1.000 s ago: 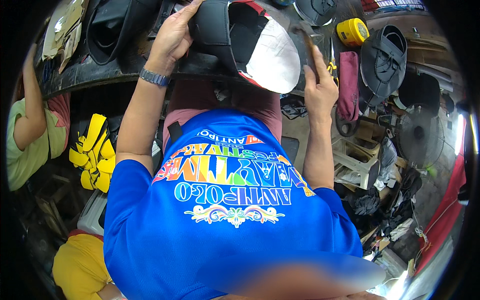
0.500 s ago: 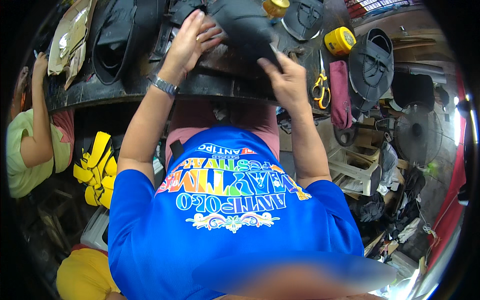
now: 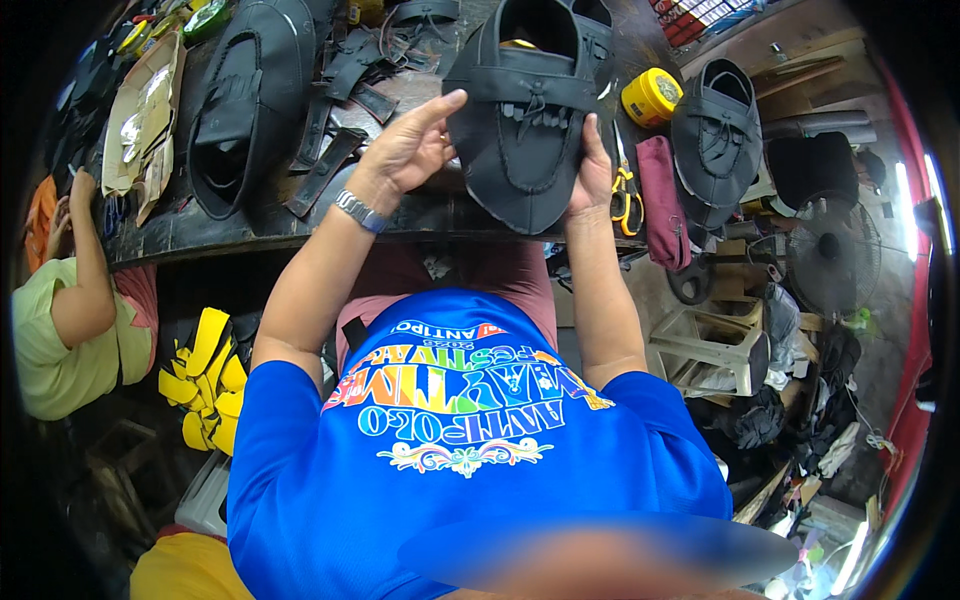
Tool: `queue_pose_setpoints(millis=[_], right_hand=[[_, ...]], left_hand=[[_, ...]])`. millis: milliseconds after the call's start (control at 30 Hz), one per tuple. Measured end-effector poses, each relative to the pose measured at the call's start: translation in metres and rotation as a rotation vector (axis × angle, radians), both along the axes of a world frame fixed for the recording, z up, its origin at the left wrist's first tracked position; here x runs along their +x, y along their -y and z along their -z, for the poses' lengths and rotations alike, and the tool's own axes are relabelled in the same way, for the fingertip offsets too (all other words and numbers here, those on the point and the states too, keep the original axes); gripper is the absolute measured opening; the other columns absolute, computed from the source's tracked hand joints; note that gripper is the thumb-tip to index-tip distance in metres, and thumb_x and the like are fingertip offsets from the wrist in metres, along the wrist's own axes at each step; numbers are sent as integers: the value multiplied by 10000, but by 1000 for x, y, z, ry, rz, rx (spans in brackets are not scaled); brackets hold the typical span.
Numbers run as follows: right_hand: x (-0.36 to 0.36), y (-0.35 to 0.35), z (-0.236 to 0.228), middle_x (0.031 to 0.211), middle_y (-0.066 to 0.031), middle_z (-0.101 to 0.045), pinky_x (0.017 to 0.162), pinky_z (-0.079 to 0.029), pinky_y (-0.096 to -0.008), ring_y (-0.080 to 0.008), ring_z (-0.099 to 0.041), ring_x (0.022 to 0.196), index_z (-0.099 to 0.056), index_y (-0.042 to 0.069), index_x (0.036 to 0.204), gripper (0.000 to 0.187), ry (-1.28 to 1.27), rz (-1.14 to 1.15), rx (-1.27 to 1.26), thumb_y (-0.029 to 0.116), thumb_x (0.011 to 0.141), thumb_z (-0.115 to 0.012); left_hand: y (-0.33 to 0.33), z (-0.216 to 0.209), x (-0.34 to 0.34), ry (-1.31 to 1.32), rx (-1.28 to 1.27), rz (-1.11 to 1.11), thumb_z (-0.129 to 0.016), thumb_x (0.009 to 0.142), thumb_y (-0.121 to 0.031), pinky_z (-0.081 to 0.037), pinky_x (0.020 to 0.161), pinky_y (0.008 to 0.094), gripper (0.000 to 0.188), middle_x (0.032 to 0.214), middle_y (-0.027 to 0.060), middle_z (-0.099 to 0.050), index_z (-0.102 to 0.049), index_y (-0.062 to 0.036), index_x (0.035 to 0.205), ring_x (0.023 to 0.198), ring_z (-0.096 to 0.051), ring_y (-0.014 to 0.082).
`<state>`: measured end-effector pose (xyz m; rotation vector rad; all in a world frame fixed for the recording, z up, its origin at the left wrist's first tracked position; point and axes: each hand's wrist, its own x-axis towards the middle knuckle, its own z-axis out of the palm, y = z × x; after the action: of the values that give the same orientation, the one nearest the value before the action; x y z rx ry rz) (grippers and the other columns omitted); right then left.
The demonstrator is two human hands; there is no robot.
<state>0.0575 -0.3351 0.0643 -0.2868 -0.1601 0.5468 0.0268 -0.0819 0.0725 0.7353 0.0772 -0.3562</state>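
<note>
A black moccasin-style shoe upper (image 3: 521,165) with a laced bow and small fringe is held above the table's near edge, its toe toward me. My right hand (image 3: 590,180) grips its right side, thumb along the edge and the other fingers mostly hidden behind. Beside its left edge is my left hand (image 3: 408,150), open with thumb raised and fingers apart; whether its fingertips touch the leather I cannot tell. Another black upper (image 3: 596,35) lies partly hidden behind the held one. Black strips (image 3: 330,160) are scattered left of my left hand.
On the right are a yellow tub (image 3: 652,97), yellow-handled scissors (image 3: 627,195), a maroon pouch (image 3: 662,200) and a laced black upper (image 3: 715,145). To the left lie a large black upper (image 3: 245,110) and cardboard pieces (image 3: 143,120). Another person (image 3: 80,300) sits at far left.
The blurred upper has swung toward me and now faces up, toe near the table edge. My left hand has moved down and right to its side; the view has shifted, showing more table.
</note>
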Motion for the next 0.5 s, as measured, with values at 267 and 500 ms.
queue_pose_setpoints(millis=[267, 500], right_hand=[[4, 2, 5, 1291, -186, -660, 1079, -462, -528, -344, -628, 1201, -609, -18, 1291, 397, -128, -78, -59, 166, 947, -684], [7, 4, 9, 1235, -188, -687, 1053, -488, -528, -340, -665, 1138, -632, -19, 1245, 362, -162, -128, -111, 106, 913, -704]], left_hand=[[7, 3, -4, 26, -192, -42, -761, 899, -183, -533, 983, 408, 304, 1120, 91, -727, -691, -29, 1151, 1040, -688, 214], [-2, 11, -13, 30, -205, -57, -763, 870, -131, -555, 950, 386, 287, 1093, 95, -735, -696, -31, 1130, 999, -707, 199]])
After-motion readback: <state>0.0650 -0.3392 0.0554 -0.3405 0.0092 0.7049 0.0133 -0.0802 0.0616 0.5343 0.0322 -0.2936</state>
